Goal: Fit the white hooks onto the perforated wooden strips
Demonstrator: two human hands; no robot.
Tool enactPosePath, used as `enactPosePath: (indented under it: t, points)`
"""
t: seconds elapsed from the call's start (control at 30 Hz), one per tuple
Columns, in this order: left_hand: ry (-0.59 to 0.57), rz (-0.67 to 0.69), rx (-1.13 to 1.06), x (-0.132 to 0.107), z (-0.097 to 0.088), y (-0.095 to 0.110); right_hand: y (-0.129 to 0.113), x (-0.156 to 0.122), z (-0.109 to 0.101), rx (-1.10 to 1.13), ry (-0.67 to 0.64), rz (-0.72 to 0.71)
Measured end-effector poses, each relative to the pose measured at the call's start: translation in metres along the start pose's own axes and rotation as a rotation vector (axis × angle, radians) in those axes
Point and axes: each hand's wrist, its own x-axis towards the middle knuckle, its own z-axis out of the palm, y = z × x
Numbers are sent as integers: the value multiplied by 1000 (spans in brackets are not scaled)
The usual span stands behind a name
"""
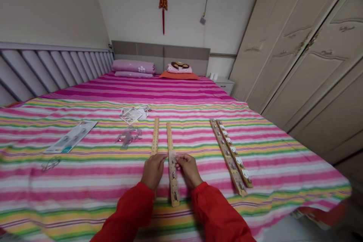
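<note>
A narrow wooden strip (169, 138) lies lengthwise before me, with clear adhesive hooks (173, 175) along its nearer part. My left hand (153, 169) is at the strip's left edge, its thumb and finger pinched at the corner of the uppermost clear hook (172, 156). From the right side, my right hand (188, 167) pinches the other edge of that same hook, which lies against the wood. The fingertips partly cover its edges. Just left is a second wooden strip (155, 136) with rows of small holes or dots, its nearer part hidden behind my left hand.
Two strips bearing hooks, one with clear hooks (227, 155) and one with white hooks (236, 155), lie to the right. Left are a packaging card (72, 138), a clear plastic pile (129, 137), loose metal pieces (51, 163) and a heap of packets (135, 114), on a striped bedsheet (99, 181).
</note>
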Motion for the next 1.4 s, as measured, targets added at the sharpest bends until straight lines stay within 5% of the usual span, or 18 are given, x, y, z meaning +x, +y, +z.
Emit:
enactPosePath:
  t: [0.47, 1.4]
  points:
    - [-114, -7, 402, -10, 10, 9, 10, 10, 1, -15, 27, 20]
    - [-223, 0, 477, -12, 14, 10, 22, 22, -4, -118, 26, 28]
